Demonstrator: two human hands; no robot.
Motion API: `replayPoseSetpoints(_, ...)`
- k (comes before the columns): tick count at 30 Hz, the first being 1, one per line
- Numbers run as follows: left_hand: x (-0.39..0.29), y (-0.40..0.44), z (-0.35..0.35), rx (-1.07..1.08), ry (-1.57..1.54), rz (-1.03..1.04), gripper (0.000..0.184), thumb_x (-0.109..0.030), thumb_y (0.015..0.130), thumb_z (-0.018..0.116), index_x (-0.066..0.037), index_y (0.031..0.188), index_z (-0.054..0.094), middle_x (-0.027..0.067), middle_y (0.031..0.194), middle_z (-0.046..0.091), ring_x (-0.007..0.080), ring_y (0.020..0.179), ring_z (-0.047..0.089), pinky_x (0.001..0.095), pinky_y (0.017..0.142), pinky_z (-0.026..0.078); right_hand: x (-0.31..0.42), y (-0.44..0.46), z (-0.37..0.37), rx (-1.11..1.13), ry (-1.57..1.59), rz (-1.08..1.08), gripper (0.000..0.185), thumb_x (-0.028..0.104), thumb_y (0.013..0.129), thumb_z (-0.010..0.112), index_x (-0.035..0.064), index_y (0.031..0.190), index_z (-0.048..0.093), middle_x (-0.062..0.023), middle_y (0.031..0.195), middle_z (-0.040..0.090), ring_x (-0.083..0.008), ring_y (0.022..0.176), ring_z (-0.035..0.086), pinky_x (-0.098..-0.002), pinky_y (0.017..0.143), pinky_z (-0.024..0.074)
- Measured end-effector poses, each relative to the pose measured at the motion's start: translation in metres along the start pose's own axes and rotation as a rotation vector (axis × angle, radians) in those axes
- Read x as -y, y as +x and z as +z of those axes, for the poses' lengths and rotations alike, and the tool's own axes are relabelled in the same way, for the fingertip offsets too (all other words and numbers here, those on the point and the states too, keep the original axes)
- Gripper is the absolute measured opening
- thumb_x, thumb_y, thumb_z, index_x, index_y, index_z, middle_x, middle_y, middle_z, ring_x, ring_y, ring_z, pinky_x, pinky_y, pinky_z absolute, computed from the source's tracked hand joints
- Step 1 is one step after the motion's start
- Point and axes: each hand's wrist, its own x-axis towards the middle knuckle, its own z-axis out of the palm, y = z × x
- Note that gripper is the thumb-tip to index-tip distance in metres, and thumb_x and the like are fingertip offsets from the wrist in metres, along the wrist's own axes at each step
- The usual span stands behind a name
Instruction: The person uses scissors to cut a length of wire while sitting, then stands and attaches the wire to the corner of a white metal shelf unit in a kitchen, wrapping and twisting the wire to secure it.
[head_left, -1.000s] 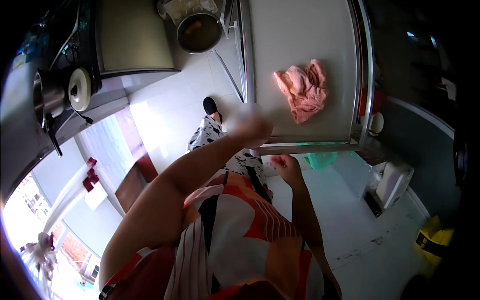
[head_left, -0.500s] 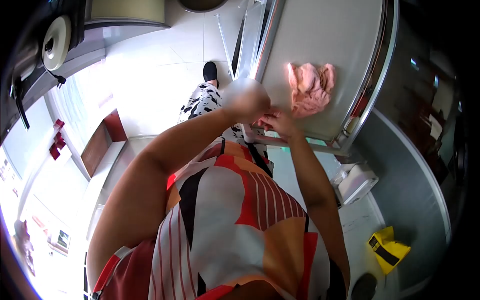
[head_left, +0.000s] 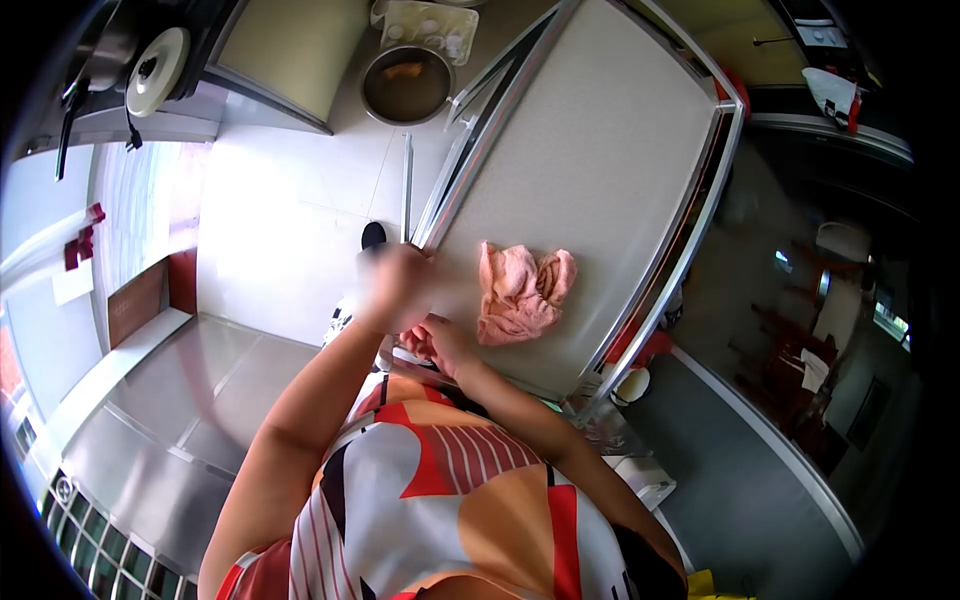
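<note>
My left hand [head_left: 397, 290] is over the near left corner of a grey panel [head_left: 600, 130] with a metal frame. It is smeared by blur, so its fingers do not show. Just below and to its right, my right hand [head_left: 438, 342] has its fingers curled close together by the same corner. Whatever those fingers hold, if anything, is hidden. A crumpled pink cloth [head_left: 525, 292] lies on the panel, to the right of both hands and touching neither.
A dark round pan [head_left: 407, 85] stands on the floor beyond the panel, with a pale tray [head_left: 430, 28] behind it. A white lid [head_left: 158, 70] is at upper left. A grey partition [head_left: 740, 460] runs along the right. A black shoe [head_left: 373, 236] shows by my left hand.
The view has shifted, so the cloth and panel appear lower and further left, and the pan and tray have come into view. Both hands stay together at the panel's near corner.
</note>
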Motion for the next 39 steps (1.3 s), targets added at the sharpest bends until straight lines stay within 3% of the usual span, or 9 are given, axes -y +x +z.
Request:
replayPoseSetpoints(2,0.009,0.001,0.008,-0.048,-0.043,0.048,0.02,-0.021,0.076,0.061,-0.001,0.075,0.055,0.015,0.072,0.059,0.0336,0.073,0.058,0.0384,0.064,0.046,0.0,-0.004,0.005,-0.075,-0.167,-0.081,0.038,0.03,0.091,0.042,0.0119,0.057,0.042,-0.0063,0.082,0.059,-0.0116,0.069,0.051,-0.0246,0.058,0.0389)
replayPoseSetpoints(5,0.002,0.004,-0.001,0.101,-0.207,-0.348,0.023,-0.022,0.08,0.058,0.001,0.078,0.058,0.0125,0.066,0.059,0.0223,0.063,0.059,0.0341,0.059,0.045,-0.013,0.003,0.007,-0.109,-0.131,-0.286,0.036,0.029,0.089,0.045,0.0108,0.058,0.047,-0.0035,0.076,0.059,-0.0102,0.063,0.051,-0.0224,0.056,0.0398)
replayPoseSetpoints(9,-0.011,0.002,-0.016,0.125,-0.528,-0.463,0.023,-0.026,0.088,0.053,-0.004,0.083,0.059,-0.0042,0.06,0.045,0.0054,0.054,0.039,0.0215,0.048,0.033,0.016,-0.015,0.023,-0.075,0.21,0.085,0.034,0.027,0.087,0.046,0.0091,0.058,0.046,-0.0048,0.064,0.051,-0.0143,0.061,0.047,-0.027,0.057,0.0384)
replayPoseSetpoints(12,0.006,-0.001,-0.014,0.106,-0.427,-0.249,0.021,-0.023,0.09,0.051,-0.004,0.081,0.059,-0.0047,0.062,0.043,0.0042,0.057,0.038,0.0203,0.051,0.032,0.007,0.001,0.01,0.058,0.103,-0.028,0.033,0.028,0.088,0.044,0.0103,0.06,0.042,-0.0019,0.056,0.042,-0.0133,0.053,0.038,-0.026,0.051,0.0296)
replayPoseSetpoints(19,0.007,-0.008,-0.009,0.069,-0.592,-0.328,0.019,-0.018,0.089,0.052,-0.001,0.089,0.059,0.0023,0.074,0.056,0.0104,0.072,0.049,0.023,0.068,0.041,0.01,0.023,0.025,-0.27,-0.102,-0.221,0.028,0.018,0.084,0.049,0.005,0.06,0.051,-0.003,0.05,0.048,-0.0094,0.043,0.042,-0.0238,0.043,0.0318)
replayPoseSetpoints(20,0.007,-0.008,-0.008,0.029,-0.594,-0.317,0.015,-0.018,0.089,0.052,-0.005,0.086,0.059,-0.0029,0.067,0.047,0.0044,0.059,0.042,0.0198,0.049,0.037,0.005,0.028,0.019,-0.25,-0.339,-0.291,0.028,0.018,0.084,0.05,0.0025,0.06,0.052,-0.0036,0.05,0.05,-0.0098,0.043,0.045,-0.0239,0.043,0.0338)
replayPoseSetpoints(23,0.024,-0.011,-0.004,0.039,-0.689,-0.346,0.015,-0.017,0.089,0.052,-0.005,0.085,0.059,-0.0035,0.066,0.046,0.0047,0.055,0.041,0.0197,0.049,0.036,0.015,0.026,0.03,-0.307,-0.231,-0.195,0.03,0.016,0.084,0.05,0.0007,0.059,0.052,-0.0039,0.05,0.051,-0.0096,0.043,0.046,-0.0249,0.042,0.0344)
replayPoseSetpoints(26,0.03,-0.018,-0.018,0.102,-0.554,-0.284,0.013,-0.014,0.088,0.054,-0.003,0.086,0.06,-0.0018,0.063,0.049,0.006,0.057,0.044,0.0213,0.052,0.039,0.021,0.024,0.033,-0.232,-0.579,-0.362,0.031,0.015,0.085,0.049,-0.0006,0.059,0.052,-0.0033,0.049,0.05,-0.0088,0.044,0.045,-0.0254,0.042,0.035)
replayPoseSetpoints(39,0.056,-0.1,-0.031,0.026,-0.528,-0.254,0.007,-0.007,0.079,0.063,-0.003,0.085,0.064,0.0054,0.076,0.06,0.02,0.077,0.054,0.0297,0.073,0.041,0.019,0.031,0.042,-0.29,-0.63,-0.339,0.037,0.02,0.091,0.047,0.0004,0.059,0.047,-0.0037,0.049,0.048,-0.0109,0.045,0.046,-0.0273,0.044,0.0375)
